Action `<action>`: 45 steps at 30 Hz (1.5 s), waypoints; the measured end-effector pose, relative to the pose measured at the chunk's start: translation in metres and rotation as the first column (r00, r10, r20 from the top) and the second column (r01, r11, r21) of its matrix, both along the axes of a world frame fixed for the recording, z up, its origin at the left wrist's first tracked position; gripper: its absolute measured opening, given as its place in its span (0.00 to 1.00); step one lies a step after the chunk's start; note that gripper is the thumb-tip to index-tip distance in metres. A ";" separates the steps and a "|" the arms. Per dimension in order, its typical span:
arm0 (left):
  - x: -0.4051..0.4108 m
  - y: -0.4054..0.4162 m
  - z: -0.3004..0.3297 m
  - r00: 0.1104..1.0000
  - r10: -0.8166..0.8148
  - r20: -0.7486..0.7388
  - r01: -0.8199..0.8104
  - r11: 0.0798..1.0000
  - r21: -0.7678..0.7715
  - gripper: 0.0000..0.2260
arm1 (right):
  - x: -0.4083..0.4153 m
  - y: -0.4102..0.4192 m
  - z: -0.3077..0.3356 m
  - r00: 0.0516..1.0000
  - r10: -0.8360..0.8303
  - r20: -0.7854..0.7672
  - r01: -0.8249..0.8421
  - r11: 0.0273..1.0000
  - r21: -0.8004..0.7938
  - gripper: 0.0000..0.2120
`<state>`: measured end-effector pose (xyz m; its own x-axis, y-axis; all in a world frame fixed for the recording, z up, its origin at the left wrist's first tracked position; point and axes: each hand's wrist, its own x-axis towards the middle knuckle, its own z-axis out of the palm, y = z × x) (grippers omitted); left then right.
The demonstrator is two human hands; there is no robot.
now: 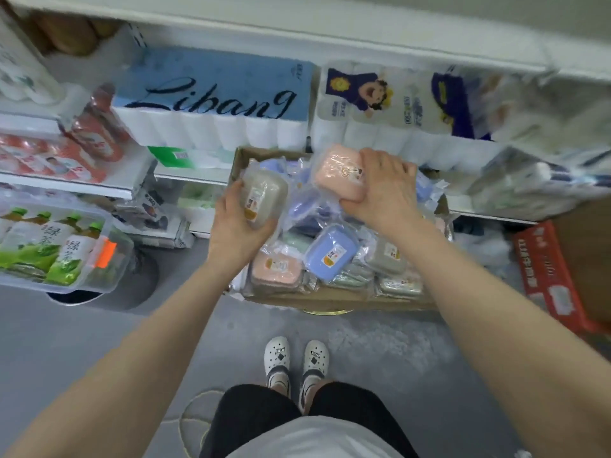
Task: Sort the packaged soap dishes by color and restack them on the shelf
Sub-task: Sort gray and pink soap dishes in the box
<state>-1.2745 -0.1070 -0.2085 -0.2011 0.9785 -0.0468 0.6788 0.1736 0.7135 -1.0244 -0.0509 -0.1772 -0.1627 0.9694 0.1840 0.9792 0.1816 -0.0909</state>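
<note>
At frame centre, the left hand (pixel 243 223) grips a grey soap dish (pixel 263 198), the right hand (pixel 380 185) a pink soap dish (pixel 337 175), above a cardboard box (pixel 330 297) of mixed-colour packs; sorting looks barely begun.

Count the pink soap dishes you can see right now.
2: one pink soap dish under the right hand at the box's far side, another at the near-left of the cardboard box. More may be buried.

Grey concrete floor (pixel 99 342), white shelving (pixel 297 24), toilet-paper packs (pixel 215 104), bottled green tea (pixel 49 249)
</note>
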 end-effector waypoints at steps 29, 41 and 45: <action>0.631 -0.006 0.062 0.377 -0.867 -0.327 0.926 0.362 0.108 0.41 | 0.575 -0.286 0.046 0.473 -0.822 -0.319 0.865 0.501 -0.009 0.40; 0.848 0.019 0.023 0.308 -0.889 -0.339 0.950 0.304 0.065 0.41 | 0.790 -0.253 0.024 0.475 -0.827 -0.300 0.855 0.515 -0.066 0.42; 0.907 0.043 0.009 0.312 -0.896 -0.316 0.943 0.334 -0.014 0.41 | 0.855 -0.219 0.020 0.495 -0.820 -0.288 0.836 0.540 -0.100 0.42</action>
